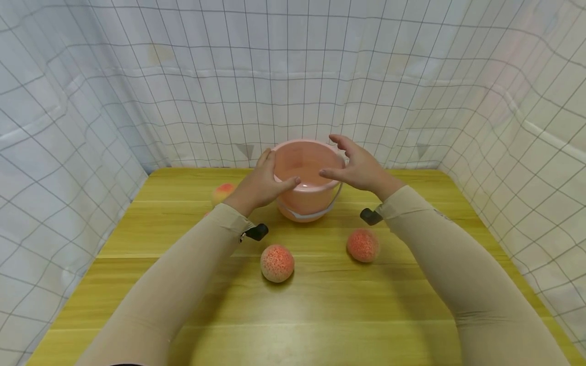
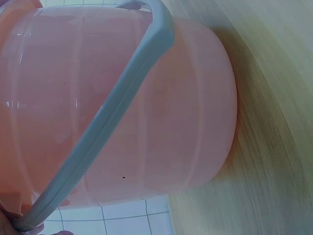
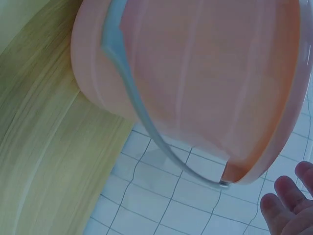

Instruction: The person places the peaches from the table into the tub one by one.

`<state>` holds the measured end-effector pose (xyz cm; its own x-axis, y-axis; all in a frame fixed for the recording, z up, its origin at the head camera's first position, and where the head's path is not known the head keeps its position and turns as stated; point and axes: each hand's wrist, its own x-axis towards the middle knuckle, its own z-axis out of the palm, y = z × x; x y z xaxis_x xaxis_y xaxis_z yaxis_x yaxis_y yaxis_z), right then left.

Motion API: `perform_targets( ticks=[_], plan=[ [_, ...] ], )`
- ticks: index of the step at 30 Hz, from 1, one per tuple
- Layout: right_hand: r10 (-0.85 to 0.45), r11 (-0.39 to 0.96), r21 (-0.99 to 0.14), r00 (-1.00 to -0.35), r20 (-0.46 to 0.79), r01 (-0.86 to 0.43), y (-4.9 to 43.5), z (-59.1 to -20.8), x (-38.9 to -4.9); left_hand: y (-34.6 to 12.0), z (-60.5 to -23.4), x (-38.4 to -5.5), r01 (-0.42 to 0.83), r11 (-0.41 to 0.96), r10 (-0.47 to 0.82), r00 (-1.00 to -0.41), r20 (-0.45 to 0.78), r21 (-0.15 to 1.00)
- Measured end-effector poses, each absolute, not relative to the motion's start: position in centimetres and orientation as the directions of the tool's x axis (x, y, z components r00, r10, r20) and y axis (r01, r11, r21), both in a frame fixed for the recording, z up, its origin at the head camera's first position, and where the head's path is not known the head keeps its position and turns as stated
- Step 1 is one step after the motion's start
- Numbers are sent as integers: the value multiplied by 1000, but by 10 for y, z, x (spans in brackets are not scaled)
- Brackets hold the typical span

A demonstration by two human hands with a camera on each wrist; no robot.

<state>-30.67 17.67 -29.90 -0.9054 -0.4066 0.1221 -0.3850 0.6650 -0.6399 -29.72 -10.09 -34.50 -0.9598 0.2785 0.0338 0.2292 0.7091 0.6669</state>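
Observation:
A pink plastic bucket (image 1: 304, 203) stands upright near the table's back edge, its grey-blue handle (image 2: 105, 117) hanging down across the near side. At its left rim is my left hand (image 1: 263, 185), fingers along the outside and thumb stretched over the front rim; whether it bears on the rim I cannot tell. My right hand (image 1: 361, 165) is held at the right of the rim with fingers and thumb spread, the thumb over the opening. In the right wrist view its fingertips (image 3: 274, 208) are apart from the bucket wall. The bucket's visible inside holds nothing.
Two speckled red-orange balls, one nearer the middle (image 1: 277, 263) and one to the right (image 1: 362, 245), lie in front of the bucket. A yellow-and-red peach-like fruit (image 1: 223, 192) is partly behind my left forearm. White grid-patterned curtains (image 1: 293, 76) enclose the wooden table (image 1: 320, 325).

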Motion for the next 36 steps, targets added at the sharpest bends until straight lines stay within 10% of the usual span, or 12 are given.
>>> perform_targets(
  ticks=[36],
  plan=[
    [-472, 798, -435, -881, -23, -416, 250, -346, -257, -100, -344, -296, 228, 705, 275, -961, 38, 672]
  ],
)
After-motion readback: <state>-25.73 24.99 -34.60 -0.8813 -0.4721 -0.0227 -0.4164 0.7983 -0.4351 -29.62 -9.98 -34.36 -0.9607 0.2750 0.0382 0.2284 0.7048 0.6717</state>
